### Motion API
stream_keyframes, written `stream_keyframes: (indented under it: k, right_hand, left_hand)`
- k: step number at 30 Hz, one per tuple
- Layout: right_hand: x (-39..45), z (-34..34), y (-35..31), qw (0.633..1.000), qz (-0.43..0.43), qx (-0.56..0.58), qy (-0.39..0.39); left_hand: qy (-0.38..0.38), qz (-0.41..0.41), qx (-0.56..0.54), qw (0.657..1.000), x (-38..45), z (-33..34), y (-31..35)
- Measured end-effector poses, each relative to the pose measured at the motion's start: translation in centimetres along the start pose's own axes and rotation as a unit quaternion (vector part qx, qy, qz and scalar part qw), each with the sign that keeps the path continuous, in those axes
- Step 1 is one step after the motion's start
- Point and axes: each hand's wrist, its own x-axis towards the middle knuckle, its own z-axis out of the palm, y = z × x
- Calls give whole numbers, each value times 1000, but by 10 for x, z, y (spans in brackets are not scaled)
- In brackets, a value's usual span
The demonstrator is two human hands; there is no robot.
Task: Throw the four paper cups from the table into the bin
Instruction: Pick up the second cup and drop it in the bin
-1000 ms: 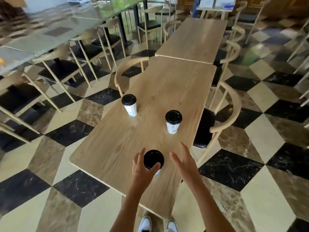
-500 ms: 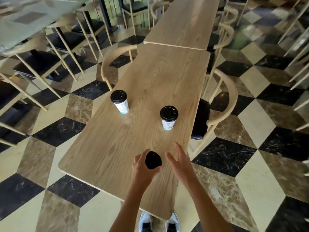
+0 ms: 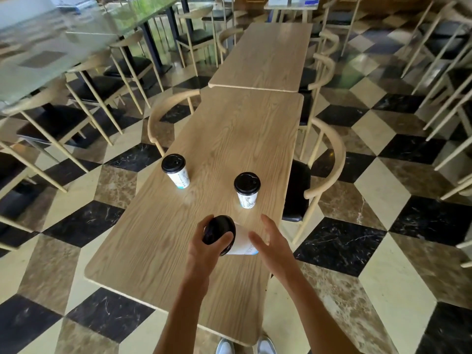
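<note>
Three white paper cups with black lids are in view on the long wooden table (image 3: 158,251). My left hand (image 3: 204,249) grips the nearest cup (image 3: 237,242) by its lid, and the cup is tipped on its side with its base pointing right. My right hand (image 3: 273,241) hovers open just right of that cup's base; whether it touches the cup I cannot tell. A second cup (image 3: 246,189) stands upright beyond my hands. The third cup (image 3: 176,171) stands upright near the table's left edge. No bin is visible.
A second wooden table (image 3: 265,54) butts against the far end. Curved-back wooden chairs stand close on the right (image 3: 329,159) and left (image 3: 168,108). More chairs and a glass-topped table (image 3: 38,47) fill the left side. The floor is checkered marble.
My left hand has lifted the nearest cup and tipped it sideways, where before it stood upright. My right hand stays open beside it. The view has shifted slightly.
</note>
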Motion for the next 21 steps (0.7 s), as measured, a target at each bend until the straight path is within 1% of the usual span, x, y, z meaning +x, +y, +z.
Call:
stream_keyframes:
  k: [4,10,12,14,17,21]
  right_hand:
    - [-8,-8,-11,1000,-5,23,18]
    - [-31,-23,-25,997,-4,39,72]
    - [-44,-29,-27,994,-6,52,95]
    - [-58,-35,-23,989,-16,68,132]
    - [-85,-47,-14,976,11,105,193]
    - [-143,-72,5,945,42,111,304]
  left_hand:
    - [-40,14,-93,995,-6,0,17]
    - [-96,14,-146,984,-16,5,34]
    - [-120,11,-145,982,-20,10,38]
    - [-152,7,-139,979,-24,18,41]
    - [-214,-10,-133,968,-35,38,44]
    - [-328,5,-87,941,-70,76,45]
